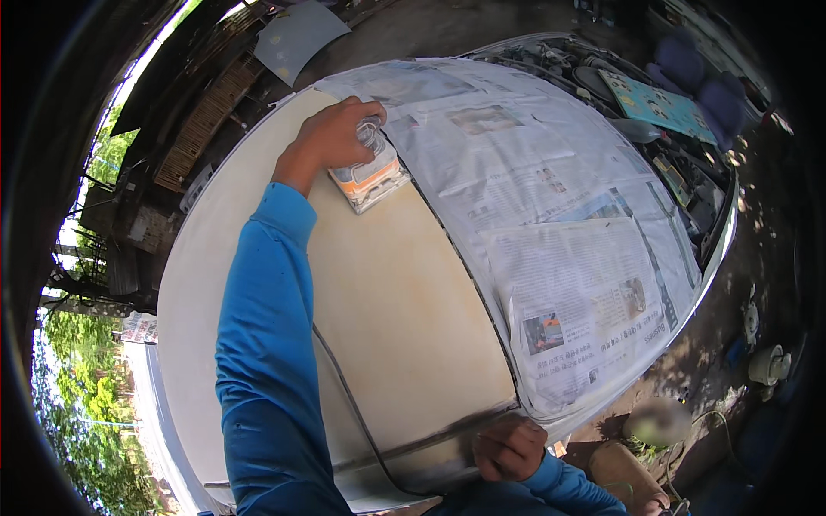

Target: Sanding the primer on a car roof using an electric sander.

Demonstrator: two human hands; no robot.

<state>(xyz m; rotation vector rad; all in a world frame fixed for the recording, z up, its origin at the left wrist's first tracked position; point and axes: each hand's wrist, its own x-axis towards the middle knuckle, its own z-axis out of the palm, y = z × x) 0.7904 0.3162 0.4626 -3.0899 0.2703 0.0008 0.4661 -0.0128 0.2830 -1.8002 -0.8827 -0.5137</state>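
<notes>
- The left hand has its grip wrapped over the top of an orange-and-grey block-shaped sander, near the pale car panel's far edge, just beside the dark seam.
- A slip toward that seam could catch the sander's corner and scuff or tear the newspaper covering along its border.
- Leaning unevenly, with the arm stretched that far, might tilt the sander's base and gouge the panel's curved surface.
- A dark cord crosses the panel to its near edge; it could snag the sleeve or drag on the surface. Where its upper end leads is hidden behind the forearm.
- The right hand has curled fingers at the panel's near corner by the seam; I cannot tell whether they pinch anything. Pushing sideways there could ruck up the newspaper.
</notes>
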